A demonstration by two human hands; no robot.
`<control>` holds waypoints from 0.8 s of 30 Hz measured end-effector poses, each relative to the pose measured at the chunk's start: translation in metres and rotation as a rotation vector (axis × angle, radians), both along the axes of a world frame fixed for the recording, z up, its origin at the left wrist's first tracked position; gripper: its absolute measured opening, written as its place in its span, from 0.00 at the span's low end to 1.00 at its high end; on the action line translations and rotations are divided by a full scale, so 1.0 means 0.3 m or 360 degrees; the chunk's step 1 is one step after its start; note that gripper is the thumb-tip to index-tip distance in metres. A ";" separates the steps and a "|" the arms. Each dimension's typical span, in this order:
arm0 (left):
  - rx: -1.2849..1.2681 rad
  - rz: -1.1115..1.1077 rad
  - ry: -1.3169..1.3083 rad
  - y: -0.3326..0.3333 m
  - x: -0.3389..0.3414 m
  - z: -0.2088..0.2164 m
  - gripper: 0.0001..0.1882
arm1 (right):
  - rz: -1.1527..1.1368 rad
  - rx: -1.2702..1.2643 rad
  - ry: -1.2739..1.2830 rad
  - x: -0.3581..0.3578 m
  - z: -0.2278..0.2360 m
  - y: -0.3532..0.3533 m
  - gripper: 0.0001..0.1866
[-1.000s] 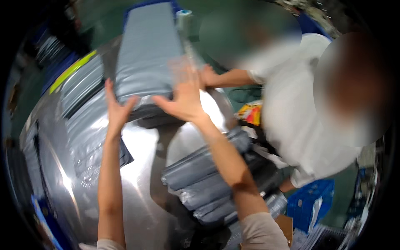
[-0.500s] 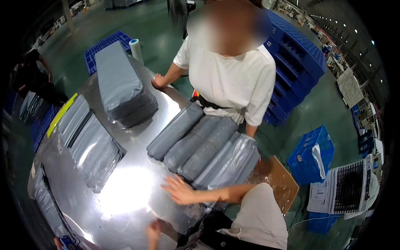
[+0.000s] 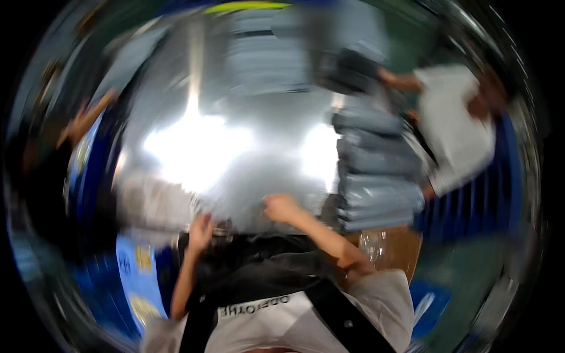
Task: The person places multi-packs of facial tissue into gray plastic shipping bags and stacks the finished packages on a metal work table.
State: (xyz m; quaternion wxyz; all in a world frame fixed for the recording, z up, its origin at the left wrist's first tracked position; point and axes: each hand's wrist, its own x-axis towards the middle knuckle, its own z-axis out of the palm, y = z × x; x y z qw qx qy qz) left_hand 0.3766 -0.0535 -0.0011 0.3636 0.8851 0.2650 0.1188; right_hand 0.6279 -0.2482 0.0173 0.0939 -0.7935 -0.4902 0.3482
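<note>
The whole view is smeared by motion. At the near edge of a shiny metal table (image 3: 265, 141), my left hand (image 3: 201, 231) is beside a pale, whitish bundle (image 3: 156, 203); whether it touches the bundle is unclear. My right hand (image 3: 281, 209) is over the bare metal, its fingers too blurred to read, with no object visible in it. To its right lies a row of grey plastic-wrapped packages (image 3: 379, 156). Across from me on the right, a person in a white shirt (image 3: 453, 117) has a hand at a dark grey package (image 3: 353, 70).
Flat grey packages (image 3: 268, 59) lie at the table's far side, by a yellow strip (image 3: 247, 7). At left, another person's arms (image 3: 85, 123) reach toward the table. A brown board (image 3: 391, 250) is at near right, and blue pallets (image 3: 477, 200) stand behind the white-shirted person.
My view has swung left, so the packages and the white-shirted person now appear farther right. My right hand has left its place beside the grey packages. The pale bundle has come into view.
</note>
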 end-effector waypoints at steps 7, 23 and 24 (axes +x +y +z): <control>0.0845 0.0362 -0.0006 0.173 -0.381 0.326 0.19 | 0.0219 0.0027 0.0157 -0.165 -0.287 0.057 0.17; -0.0567 0.2989 0.0275 -0.305 -2.177 0.037 0.46 | -0.0920 -0.0375 0.0948 -0.152 -0.459 0.123 0.21; -0.0569 0.2922 0.0266 -0.279 -2.120 0.070 0.46 | -0.0833 -0.0392 0.0768 -0.171 -0.403 0.137 0.24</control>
